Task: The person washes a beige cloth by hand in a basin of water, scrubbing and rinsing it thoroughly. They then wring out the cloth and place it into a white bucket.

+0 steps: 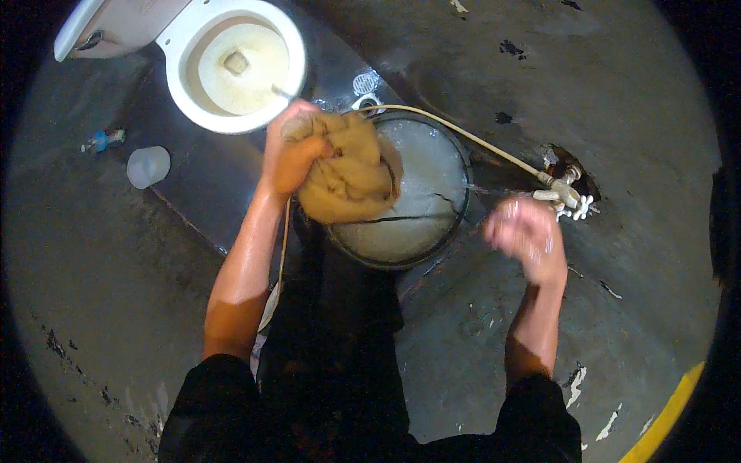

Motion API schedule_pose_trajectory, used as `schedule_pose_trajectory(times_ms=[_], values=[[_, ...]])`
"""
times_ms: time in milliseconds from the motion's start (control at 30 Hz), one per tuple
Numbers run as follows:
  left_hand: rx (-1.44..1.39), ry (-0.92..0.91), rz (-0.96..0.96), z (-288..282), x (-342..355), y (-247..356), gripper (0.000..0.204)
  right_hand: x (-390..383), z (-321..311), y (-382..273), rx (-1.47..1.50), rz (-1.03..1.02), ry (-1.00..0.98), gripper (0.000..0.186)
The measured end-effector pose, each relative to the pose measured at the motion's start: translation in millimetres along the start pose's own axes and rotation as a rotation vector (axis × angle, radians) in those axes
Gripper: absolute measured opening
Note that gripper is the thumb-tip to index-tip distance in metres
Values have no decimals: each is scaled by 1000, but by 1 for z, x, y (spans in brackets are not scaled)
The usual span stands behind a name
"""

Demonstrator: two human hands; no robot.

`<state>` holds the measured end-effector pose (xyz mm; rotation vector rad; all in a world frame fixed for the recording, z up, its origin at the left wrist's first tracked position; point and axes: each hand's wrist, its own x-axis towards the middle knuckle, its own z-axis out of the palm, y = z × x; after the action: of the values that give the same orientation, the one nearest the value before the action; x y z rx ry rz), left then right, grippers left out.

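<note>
My left hand (299, 150) is closed on a bunched brown cloth (343, 174), lifted over the left side of a round dark-rimmed tub (444, 251). Cloudy water fills the tub, and a dark line crosses its surface. To the right of the tub, my right hand (529, 231) is in the air just below a wall tap (567, 193). Its fingers look curled but are smeared by motion, so its grip is unclear. A thin stream of water runs between the tap and the tub.
A white toilet (179, 81) with its lid raised stands at the upper left. Near it are a translucent cup (148, 167) and a small blue-and-clear object (100, 141). From the tap a pale hose (463, 127) curves behind the tub. A round drain grate (366, 83) lies beyond it.
</note>
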<state>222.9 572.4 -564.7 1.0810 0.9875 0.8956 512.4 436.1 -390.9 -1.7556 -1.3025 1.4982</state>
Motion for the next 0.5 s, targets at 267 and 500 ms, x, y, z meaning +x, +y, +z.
schedule_pose_trajectory(times_ms=[267,500], values=[[-963,218,-405,35,-59,-37,39,124,71,219,376,174,-171,24],[-716,584,-61,16,-19,-44,30,-2,127,232,745,412,-121,30]])
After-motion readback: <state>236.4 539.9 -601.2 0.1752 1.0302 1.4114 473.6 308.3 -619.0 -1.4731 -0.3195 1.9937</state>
